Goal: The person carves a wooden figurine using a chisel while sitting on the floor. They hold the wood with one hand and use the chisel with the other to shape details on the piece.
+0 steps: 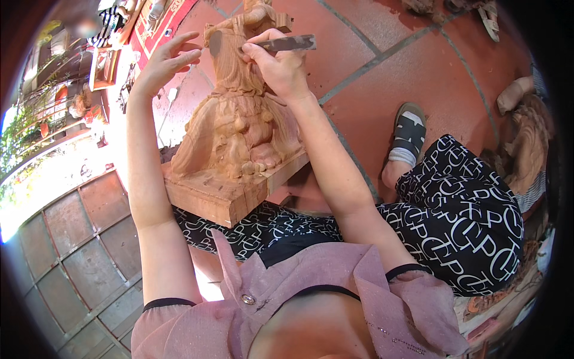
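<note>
Red-tile flr [418, 78] w/ grey grout [382, 58], v. bright daylight [54, 185] at L

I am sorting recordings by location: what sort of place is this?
Probably a wood-carving workshop: a carved wooden figure, a flat dark tool in the right hand, and apparently another carving at the right edge.

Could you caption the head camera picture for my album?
The right hand holds a dark strip at a wooden carving; the left hand is open beside it.
</note>
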The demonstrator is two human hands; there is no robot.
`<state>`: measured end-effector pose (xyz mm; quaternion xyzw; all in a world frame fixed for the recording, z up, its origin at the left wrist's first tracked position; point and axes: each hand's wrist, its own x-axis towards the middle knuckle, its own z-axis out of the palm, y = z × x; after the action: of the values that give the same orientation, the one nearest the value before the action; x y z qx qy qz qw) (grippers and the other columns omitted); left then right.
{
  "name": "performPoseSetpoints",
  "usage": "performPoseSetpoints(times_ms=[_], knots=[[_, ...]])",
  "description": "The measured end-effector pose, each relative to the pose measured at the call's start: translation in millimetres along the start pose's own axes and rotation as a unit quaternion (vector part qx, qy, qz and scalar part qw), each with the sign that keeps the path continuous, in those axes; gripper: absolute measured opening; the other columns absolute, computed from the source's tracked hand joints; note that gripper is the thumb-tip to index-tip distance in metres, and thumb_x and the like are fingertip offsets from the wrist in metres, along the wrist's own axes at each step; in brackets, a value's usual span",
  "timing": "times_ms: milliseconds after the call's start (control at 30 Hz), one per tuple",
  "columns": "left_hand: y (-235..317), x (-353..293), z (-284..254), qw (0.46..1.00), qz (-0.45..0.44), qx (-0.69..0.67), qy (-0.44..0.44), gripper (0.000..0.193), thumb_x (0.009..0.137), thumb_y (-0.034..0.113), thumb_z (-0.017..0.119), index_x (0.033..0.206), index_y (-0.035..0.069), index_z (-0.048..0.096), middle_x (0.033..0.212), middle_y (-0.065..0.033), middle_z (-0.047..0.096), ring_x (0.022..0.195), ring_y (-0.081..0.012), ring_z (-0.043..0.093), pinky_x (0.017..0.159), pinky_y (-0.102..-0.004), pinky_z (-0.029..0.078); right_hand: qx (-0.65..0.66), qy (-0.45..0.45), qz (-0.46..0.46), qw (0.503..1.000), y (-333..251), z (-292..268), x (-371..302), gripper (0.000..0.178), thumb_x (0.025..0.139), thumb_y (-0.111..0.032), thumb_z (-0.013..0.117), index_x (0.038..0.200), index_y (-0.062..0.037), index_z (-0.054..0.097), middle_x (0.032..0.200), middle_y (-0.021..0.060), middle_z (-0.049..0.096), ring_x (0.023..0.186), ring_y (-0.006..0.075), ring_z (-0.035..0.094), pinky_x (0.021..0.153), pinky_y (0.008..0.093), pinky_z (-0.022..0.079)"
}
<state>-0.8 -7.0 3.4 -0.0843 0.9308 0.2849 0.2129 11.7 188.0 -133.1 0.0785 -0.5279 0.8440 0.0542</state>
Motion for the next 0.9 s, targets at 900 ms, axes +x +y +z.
performPoseSetpoints(times_ms=[900], knots=[[-2.1,2.0,2.1,1.000,-0.018,-0.002,-0.006,0.052,0.088,0.032,0.057,0.133,0.013,0.041,0.117,-0.0071,0.057,0.098,-0.0159,0.059,0.085,-0.0297,0.046,0.047,-0.007,0.041,0.998,15.2,1.5,-11.0,0.007,0.083,-0.007,0.062,0.084,-0.0008,0.059,0.072,0.0042,0.063,0.062,0.0062,0.058,0.054,0.0195,0.046]])
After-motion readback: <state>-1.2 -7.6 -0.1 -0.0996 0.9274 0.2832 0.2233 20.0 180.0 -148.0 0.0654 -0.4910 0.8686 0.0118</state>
